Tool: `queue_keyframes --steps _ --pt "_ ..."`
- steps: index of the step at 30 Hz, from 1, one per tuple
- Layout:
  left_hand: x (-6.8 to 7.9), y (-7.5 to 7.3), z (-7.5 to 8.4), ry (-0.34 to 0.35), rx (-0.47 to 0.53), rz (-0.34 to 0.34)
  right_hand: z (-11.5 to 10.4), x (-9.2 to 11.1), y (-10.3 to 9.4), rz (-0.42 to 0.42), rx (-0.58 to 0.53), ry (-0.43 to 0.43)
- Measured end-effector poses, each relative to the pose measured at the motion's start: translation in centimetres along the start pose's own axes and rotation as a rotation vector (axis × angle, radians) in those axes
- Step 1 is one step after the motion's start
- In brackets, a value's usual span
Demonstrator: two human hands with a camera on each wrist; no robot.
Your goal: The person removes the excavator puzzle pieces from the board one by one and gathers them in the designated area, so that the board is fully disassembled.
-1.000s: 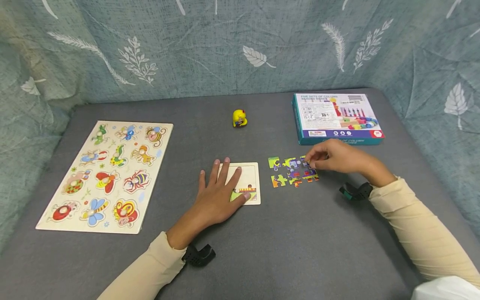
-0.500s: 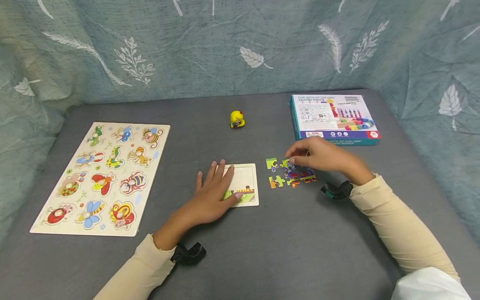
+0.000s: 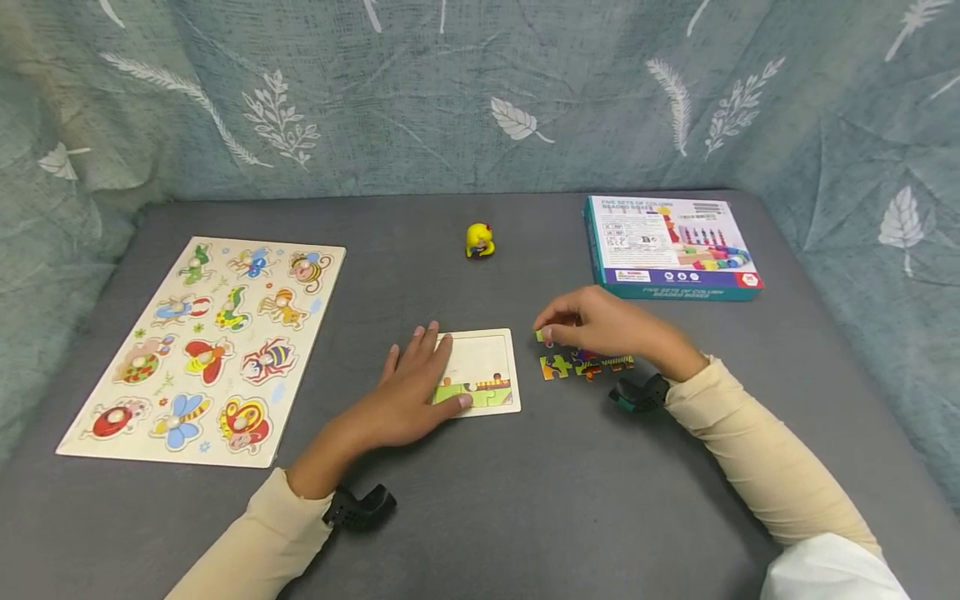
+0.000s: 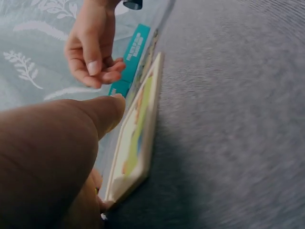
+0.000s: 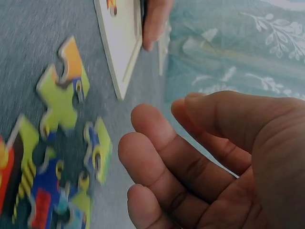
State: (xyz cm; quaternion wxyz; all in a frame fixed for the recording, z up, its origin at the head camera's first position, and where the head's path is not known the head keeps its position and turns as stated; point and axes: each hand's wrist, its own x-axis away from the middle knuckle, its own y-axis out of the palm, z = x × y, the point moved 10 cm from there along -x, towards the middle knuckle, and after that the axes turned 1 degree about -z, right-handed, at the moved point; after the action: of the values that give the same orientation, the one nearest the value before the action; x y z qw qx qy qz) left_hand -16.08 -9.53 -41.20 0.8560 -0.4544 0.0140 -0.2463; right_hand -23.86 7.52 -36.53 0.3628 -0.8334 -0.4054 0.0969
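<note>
Right hand (image 3: 600, 323) empty, fingers loosely bent above puzzle pieces (image 5: 59, 107); left hand (image 3: 405, 393), fingers extended, rests on tray (image 3: 483, 350). Probably piece selection; next requires pinching one beneath.

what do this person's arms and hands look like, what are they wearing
The left hand and right hand wear no gloves. The left sleeve and right sleeve are long, plain beige and slightly wrinkled. A black curved device sits at the left wrist; a similar black gadget, with a small green patch, sits at the right.
</note>
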Motion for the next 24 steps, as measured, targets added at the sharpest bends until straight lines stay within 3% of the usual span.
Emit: queue_keyframes --steps 7,24 --pt "0.1 0.6 -0.6 -0.046 -0.085 0.031 -1.4 -1.7 1.7 -0.048 0.020 -0.063" --pt "-0.1 0.4 -1.1 -0.102 -0.109 0.039 -4.5 -4.0 4.9 -0.083 -0.038 -0.164"
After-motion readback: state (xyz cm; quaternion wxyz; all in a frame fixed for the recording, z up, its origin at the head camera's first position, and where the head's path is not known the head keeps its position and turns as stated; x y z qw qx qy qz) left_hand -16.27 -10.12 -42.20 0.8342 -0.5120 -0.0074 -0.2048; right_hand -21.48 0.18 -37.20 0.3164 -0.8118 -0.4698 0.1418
